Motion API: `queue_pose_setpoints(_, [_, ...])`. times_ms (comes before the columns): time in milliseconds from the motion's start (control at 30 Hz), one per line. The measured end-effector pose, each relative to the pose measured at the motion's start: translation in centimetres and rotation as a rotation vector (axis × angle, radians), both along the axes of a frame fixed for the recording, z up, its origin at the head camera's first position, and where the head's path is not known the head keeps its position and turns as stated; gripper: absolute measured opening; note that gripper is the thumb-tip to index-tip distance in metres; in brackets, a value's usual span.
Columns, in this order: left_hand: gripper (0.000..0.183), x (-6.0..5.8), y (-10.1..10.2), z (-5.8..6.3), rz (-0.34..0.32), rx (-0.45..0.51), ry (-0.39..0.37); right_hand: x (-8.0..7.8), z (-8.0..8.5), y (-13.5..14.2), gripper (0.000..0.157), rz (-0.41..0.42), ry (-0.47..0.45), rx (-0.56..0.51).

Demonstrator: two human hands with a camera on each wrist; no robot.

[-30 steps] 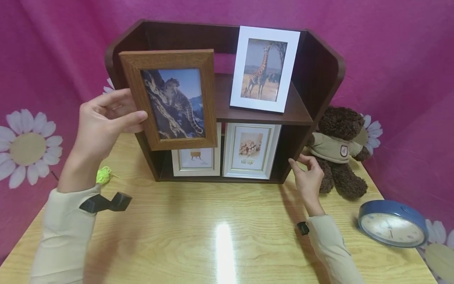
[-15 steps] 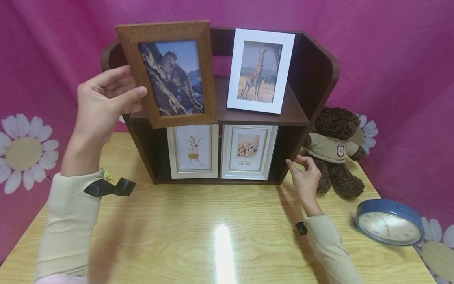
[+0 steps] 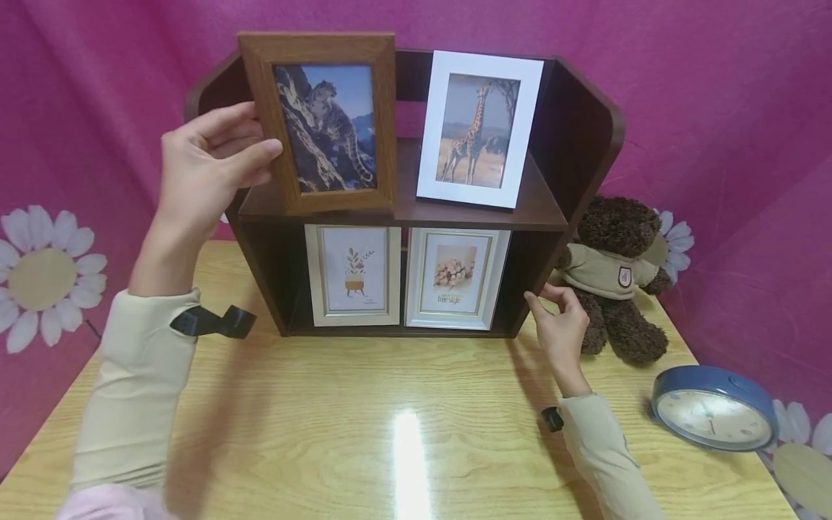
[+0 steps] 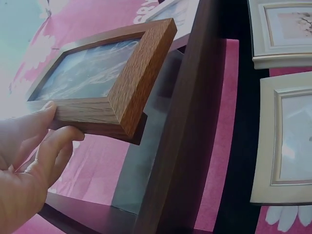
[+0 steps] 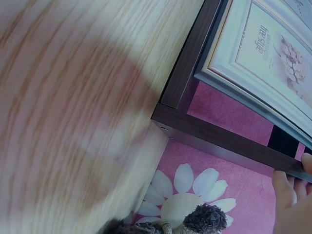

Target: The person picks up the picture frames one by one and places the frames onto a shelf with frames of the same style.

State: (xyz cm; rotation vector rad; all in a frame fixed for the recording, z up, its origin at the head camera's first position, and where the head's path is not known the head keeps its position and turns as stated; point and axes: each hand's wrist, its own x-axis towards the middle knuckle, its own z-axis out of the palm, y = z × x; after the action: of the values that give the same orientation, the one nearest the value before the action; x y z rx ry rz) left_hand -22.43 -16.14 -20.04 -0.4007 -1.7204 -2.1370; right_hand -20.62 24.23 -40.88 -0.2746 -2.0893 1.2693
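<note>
My left hand (image 3: 208,159) pinches the left edge of a brown wooden picture frame (image 3: 385,130) with a big-cat photo, thumb in front. The frame is upright at the left of the dark brown shelf unit's upper board (image 3: 481,215); in the left wrist view its lower edge (image 4: 92,127) seems just off the board. A white giraffe picture frame (image 3: 425,144) leans on the same board at right. At the unit's right side panel (image 5: 229,145), my right hand (image 3: 562,328) grips the front edge between thumb and fingers.
Below, the lower compartment holds a cream plant-print frame (image 3: 318,282) and a white "free style" frame (image 3: 416,289). To the right sit a brown teddy bear (image 3: 601,271) and a blue clock (image 3: 715,408) on the wooden table (image 3: 312,419). Pink cloth (image 3: 728,144) hangs behind.
My left hand has raised the brown picture frame from in front of the lower compartment to upper-board height, then shifted it slightly right. The right hand keeps its grip on the side panel.
</note>
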Motion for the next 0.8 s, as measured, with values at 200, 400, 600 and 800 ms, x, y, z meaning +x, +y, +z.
queue_pose_setpoints(200, [0.042, -0.6, 0.4, -0.2, 0.033, -0.051, 0.009, 0.0, -0.1, 0.0, 0.022, 0.011, 0.016, -0.010])
queue_pose_setpoints(400, [0.043, -1.1, 0.7, -0.7, 0.044, -0.093, -0.004, 0.1, -0.2, 0.0, 0.022, 0.016, 0.000, -0.013])
queue_pose_setpoints(600, [0.045, -1.6, 1.1, -0.6, 0.046, -0.117, -0.011, 0.0, -0.2, 0.0, 0.022, 0.026, 0.000, -0.014])
queue_pose_setpoints(800, [0.044, -2.2, 1.4, -0.6, 0.071, -0.148, 0.009, 0.0, 0.0, 0.1, 0.021, 0.042, 0.013, -0.021])
